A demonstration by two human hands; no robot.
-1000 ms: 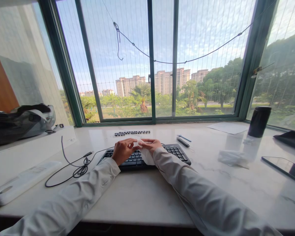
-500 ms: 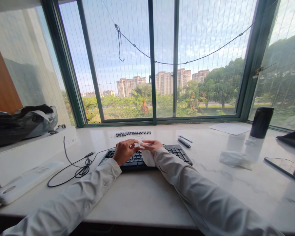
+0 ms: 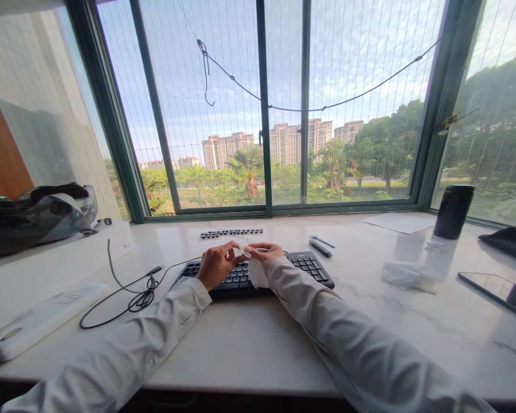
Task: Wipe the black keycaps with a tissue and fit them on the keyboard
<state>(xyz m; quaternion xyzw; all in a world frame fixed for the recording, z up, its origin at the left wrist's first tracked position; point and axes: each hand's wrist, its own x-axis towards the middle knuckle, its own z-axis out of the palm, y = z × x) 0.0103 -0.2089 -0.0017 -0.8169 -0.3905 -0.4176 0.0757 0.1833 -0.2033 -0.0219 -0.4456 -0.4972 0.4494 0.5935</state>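
Note:
Both my hands meet above a black keyboard (image 3: 305,267) on the white marble desk (image 3: 249,338). My left hand (image 3: 215,265) has its fingers curled and pinched at the top of a white tissue (image 3: 257,273). My right hand (image 3: 264,253) is closed on the same tissue, which hangs down over the keys. What lies between the fingertips, apart from the tissue, is too small to make out. A row of loose black keycaps (image 3: 231,233) lies farther back by the window.
The keyboard's black cable (image 3: 137,295) coils at the left beside a white flat device (image 3: 38,318) and a white box (image 3: 47,269) bearing a dark bag (image 3: 34,215). Pens (image 3: 320,245), a crumpled tissue (image 3: 402,273), a black cylinder (image 3: 453,211), paper (image 3: 398,222) and a tablet (image 3: 499,293) lie right.
My hands stay together over the keyboard, with only slight finger movement on the tissue. The view shifted a little.

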